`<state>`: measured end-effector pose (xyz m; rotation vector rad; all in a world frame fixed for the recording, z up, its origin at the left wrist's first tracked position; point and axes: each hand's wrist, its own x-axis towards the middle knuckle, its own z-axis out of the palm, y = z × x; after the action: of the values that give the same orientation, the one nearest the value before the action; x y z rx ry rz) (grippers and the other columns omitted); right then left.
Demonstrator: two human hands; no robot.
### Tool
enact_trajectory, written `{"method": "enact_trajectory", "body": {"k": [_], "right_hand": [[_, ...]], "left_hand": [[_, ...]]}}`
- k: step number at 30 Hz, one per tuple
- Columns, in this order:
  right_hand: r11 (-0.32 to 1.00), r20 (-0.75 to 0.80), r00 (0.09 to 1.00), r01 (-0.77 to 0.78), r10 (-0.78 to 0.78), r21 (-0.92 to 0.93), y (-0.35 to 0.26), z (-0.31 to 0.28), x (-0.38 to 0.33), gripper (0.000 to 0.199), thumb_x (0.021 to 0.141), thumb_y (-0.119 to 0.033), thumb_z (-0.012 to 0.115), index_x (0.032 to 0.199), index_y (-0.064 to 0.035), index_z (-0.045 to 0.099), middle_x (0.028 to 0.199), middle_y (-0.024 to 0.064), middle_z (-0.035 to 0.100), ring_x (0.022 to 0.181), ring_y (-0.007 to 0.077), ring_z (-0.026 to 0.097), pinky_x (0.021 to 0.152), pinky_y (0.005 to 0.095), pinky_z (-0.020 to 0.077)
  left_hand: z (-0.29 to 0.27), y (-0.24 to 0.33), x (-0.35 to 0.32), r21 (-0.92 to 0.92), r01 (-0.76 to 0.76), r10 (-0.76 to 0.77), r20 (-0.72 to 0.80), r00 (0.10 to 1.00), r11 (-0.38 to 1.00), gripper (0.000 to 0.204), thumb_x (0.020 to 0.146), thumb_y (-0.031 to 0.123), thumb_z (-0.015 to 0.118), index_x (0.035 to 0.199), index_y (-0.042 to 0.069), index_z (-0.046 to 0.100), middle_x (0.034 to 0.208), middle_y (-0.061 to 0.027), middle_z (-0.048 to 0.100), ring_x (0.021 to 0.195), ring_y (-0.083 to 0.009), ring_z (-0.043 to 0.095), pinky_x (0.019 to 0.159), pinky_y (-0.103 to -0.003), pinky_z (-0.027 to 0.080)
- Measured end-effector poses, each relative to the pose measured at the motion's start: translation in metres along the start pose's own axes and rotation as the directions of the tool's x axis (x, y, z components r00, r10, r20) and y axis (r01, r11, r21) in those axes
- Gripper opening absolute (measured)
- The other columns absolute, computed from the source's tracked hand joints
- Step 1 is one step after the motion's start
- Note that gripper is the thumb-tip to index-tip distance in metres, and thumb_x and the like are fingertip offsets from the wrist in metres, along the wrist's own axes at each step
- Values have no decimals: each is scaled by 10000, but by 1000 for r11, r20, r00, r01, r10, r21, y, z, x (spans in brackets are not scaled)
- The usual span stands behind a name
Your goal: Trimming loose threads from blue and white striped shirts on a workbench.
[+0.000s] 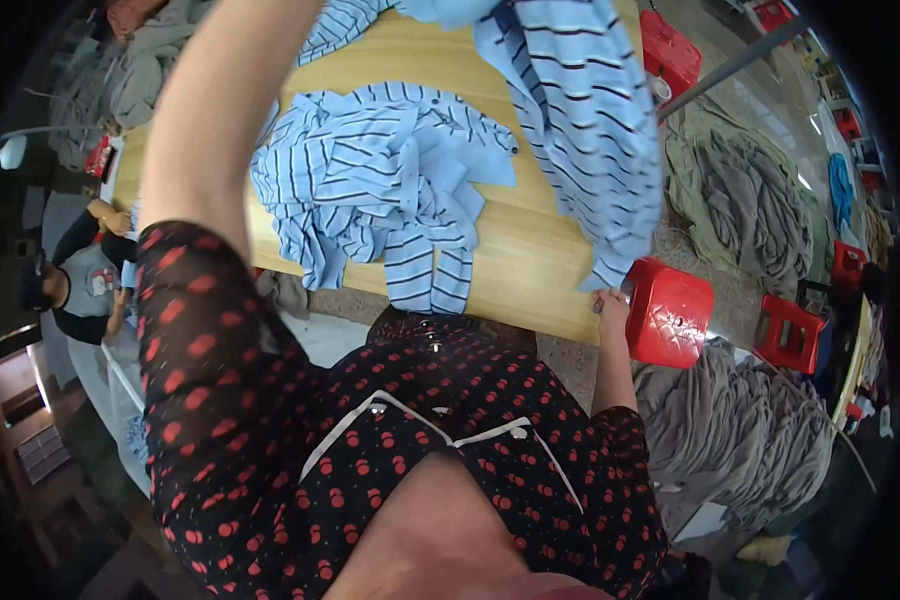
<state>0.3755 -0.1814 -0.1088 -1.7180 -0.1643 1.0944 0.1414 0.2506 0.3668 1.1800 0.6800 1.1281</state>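
A light blue garment with dark stripes (590, 130) hangs from the top edge of the picture down over the right side of the table. Its lower tip ends right by my right hand (611, 304), whose fingers are closed. A small dark, shiny thing shows at those fingers, too small to name. My left arm (210, 130) reaches up and out at the top, so the left hand is out of sight. More blue striped cloth (360, 170) lies crumpled on the table, with a folded strip (428, 270) over its near edge.
The wooden table (530, 270) ends just before my body. Red plastic stools (670, 315) stand close on the right, among heaps of grey cloth (735, 430) on the floor. A metal pole (735, 65) slants at the upper right. Another person (85, 275) works at the left.
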Motion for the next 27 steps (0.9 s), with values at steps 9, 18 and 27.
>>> {"method": "enact_trajectory", "body": {"k": [9,18,27], "right_hand": [[986,105,986,-114,127,-121,-24,114,-74,37,763,-51,525,796,-51,508,644,12,514,534,81,464,472,193,349],[942,192,979,128,-69,-310,-56,221,-100,179,734,-193,596,791,-46,511,601,-16,456,512,69,429,479,209,359],[658,450,740,663,-500,-358,-102,328,-98,343,675,-226,667,945,-44,559,699,53,561,663,126,534,631,247,431]], "left_hand": [[-202,-258,-101,994,72,-515,-18,857,85,732,714,627,401,996,-35,537,978,-226,552,934,-352,523,829,-381,393],[-209,-255,-179,999,30,-233,-39,972,-43,289,682,251,505,791,-7,574,888,-201,582,815,-335,562,739,-400,441],[-243,-203,-185,327,571,-447,-383,809,753,214,726,203,500,720,-9,531,629,-109,530,512,-206,498,453,-309,438]]}}
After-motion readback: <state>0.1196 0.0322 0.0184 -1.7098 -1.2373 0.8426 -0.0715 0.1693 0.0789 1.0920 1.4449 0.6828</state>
